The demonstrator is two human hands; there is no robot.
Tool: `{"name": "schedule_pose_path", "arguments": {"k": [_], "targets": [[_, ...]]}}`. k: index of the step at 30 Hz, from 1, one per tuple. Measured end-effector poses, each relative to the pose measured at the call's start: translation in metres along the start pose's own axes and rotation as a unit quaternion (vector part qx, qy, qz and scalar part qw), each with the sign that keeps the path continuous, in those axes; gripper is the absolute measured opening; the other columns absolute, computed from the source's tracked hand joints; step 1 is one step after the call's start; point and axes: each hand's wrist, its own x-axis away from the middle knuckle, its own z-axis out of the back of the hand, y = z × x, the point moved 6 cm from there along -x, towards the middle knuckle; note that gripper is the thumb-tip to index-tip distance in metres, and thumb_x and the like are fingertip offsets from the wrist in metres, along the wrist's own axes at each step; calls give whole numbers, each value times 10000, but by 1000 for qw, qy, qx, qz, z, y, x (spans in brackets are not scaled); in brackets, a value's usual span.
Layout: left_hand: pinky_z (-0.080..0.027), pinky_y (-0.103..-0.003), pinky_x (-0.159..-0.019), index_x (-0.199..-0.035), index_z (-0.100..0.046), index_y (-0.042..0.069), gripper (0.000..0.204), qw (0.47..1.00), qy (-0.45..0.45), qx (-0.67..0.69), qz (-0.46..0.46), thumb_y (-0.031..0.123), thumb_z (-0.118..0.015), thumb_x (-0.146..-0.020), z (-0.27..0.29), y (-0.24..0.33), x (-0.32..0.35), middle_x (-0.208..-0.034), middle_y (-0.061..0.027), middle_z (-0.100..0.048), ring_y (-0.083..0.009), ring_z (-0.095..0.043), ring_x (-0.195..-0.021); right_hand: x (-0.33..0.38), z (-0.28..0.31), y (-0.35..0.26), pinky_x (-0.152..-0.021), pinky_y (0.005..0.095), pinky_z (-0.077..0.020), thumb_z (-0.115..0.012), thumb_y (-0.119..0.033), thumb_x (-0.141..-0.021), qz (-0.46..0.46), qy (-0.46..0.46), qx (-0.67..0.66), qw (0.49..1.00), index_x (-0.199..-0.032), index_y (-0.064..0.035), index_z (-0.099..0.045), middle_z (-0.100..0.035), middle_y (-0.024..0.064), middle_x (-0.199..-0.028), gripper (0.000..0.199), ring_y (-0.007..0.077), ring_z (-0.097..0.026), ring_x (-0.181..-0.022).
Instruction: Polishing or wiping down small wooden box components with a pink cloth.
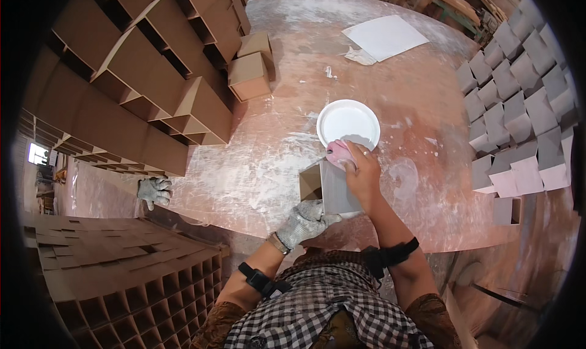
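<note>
On the near side of the table, my left hand (303,223), in a pale knitted work glove, grips the lower end of a small open-ended box (337,193). The box's upper face looks wet and greyish white; its open end shows bare brown board inside. My right hand (364,171) is bare and closed around a pink sponge or wadded cloth (339,153), which is at the far edge of the box. Just beyond, a round white dish (327,112) holds something white; the sponge overlaps its near rim.
Bare brown boxes (143,62) are stacked at the left, with two more boxes (249,77) beside them. Greyish-white boxes (525,114) stand piled at the right. A white sheet (387,38) lies at the back. A work glove (154,191) rests at the table's left edge, above stacked compartments (152,300).
</note>
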Motion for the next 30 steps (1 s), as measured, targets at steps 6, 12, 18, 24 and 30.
{"name": "schedule_pose_path", "arguments": {"k": [6,12,18,24,30], "targets": [[-492,-378,-764,-1155,-573,104,365,987,85,101,-90,337,-553,-875,-44,-42,7,-1045,-102,-623,-281,-599,-926,68,6,-34,-766,382,-494,-569,-2,-710,-22,-135,-177,975,-1096,-45,-629,-641,178,-1034,394,322,-638,-870],[-496,-367,-747,-1142,-585,124,351,993,92,-13,-77,323,-576,-853,-27,-27,5,-1013,-104,-624,-267,-607,-878,24,5,-26,-747,397,-494,-558,0,-715,134,-37,-82,987,-1099,-59,-623,-650,152,-1020,394,322,-634,-855],[-503,-371,-715,-1100,-600,145,321,998,36,-28,-36,335,-606,-840,-4,-1,0,-967,-115,-626,-278,-612,-824,-3,-10,-27,-726,415,-475,-538,31,-677,97,-5,-59,994,-1148,-128,-609,-635,134,-1024,502,329,-603,-838],[-496,-313,-815,-1081,-591,76,254,928,32,368,-51,253,-506,-921,-85,-76,-2,-1038,-47,-612,-171,-577,-1000,78,27,-67,-715,396,-478,-585,25,-658,134,-148,-56,978,-1118,-91,-614,-634,103,-1046,475,282,-610,-866],[-506,-319,-791,-1118,-603,88,303,998,-41,46,-6,295,-536,-908,-19,-11,2,-1042,-59,-639,-196,-609,-949,97,50,-45,-767,384,-477,-579,37,-698,33,-57,-149,987,-1111,-43,-602,-625,136,-1053,421,299,-608,-881]]}}
